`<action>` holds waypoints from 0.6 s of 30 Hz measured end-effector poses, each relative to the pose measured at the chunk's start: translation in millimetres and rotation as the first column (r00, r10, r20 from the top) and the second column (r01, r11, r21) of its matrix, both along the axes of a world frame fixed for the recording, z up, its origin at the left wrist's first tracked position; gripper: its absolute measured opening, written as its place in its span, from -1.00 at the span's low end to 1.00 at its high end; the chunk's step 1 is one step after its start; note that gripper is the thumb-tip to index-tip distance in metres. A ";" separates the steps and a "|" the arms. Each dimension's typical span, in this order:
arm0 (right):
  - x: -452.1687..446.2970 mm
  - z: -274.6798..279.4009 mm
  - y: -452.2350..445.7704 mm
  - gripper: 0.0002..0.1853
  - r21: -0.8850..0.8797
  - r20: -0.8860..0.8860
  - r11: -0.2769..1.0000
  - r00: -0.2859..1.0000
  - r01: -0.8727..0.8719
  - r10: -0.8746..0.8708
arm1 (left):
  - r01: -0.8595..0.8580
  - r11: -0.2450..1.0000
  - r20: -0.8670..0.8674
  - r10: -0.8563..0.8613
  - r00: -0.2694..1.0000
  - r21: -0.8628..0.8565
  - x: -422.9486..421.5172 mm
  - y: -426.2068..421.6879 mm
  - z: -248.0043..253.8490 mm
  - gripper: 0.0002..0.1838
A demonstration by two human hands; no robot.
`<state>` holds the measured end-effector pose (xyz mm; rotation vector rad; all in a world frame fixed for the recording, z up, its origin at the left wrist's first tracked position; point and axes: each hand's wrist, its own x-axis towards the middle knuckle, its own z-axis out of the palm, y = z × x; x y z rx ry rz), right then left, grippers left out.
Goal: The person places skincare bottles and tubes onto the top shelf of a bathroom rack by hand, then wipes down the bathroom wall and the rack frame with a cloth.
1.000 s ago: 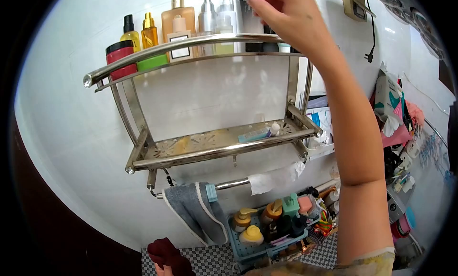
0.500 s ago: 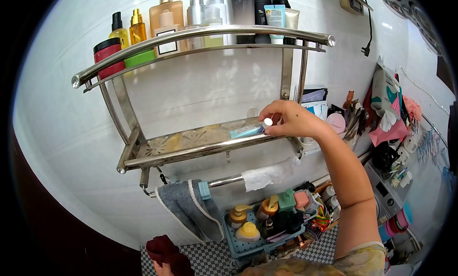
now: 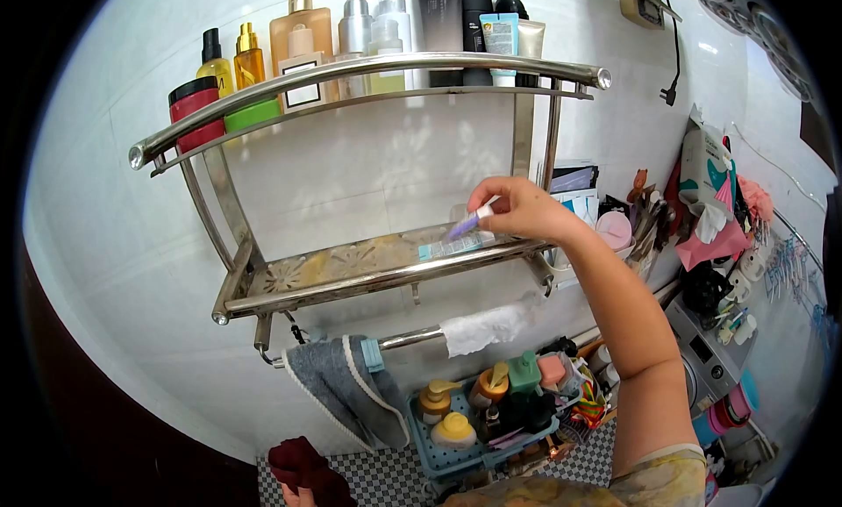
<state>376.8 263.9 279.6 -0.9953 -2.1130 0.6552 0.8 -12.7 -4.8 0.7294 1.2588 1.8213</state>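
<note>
Wall-mounted metal rack in a tiled room, seen from above. From left to right, a grey towel (image 3: 338,389) hangs on the rack's lower bar, a blue tray (image 3: 427,446) of pump bottles sits below over a checkered floor (image 3: 377,472), and a washing machine (image 3: 706,353) stands at far right. The lower shelf (image 3: 320,266), pierced with flower-shaped openings, carries a light-blue tube (image 3: 438,249) lying toward its right end; the upper shelf (image 3: 373,101) bears a row of bottles, jars and tubes.

At lower left, the left hand (image 3: 298,496), cut by the frame, grasps a maroon cloth (image 3: 311,470); how tightly its fingers close cannot be told. At right, the right hand (image 3: 513,210) pinches a small purple tube (image 3: 464,226) between thumb and fingers at its white-capped end. This tube slants down leftward over the lower shelf; whether its tip touches the light-blue tube is unclear.

Labels: a dark-bordered white label fronts a squarish bottle (image 3: 301,82) at upper left; the black bottle (image 3: 476,29) and blue-and-white tube (image 3: 500,38) farther right bear print too small to read.
</note>
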 end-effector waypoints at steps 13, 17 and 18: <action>-4.7 1.8 8.6 -0.64 -0.059 0.271 0.995 0.958 -0.079 0.092 | -0.081 0.996 0.008 0.082 0.997 -0.047 7.7 -0.3 6.8 -0.40; -3.3 1.5 6.0 -0.62 -0.096 0.239 0.991 0.965 -0.090 0.110 | -0.064 0.996 -0.025 0.063 0.998 -0.067 2.3 2.3 0.4 -0.42; -1.7 -2.4 9.2 -0.62 -0.077 0.221 0.992 0.969 -0.095 0.110 | -0.064 0.996 -0.024 0.063 0.998 -0.057 3.4 3.9 1.5 -0.42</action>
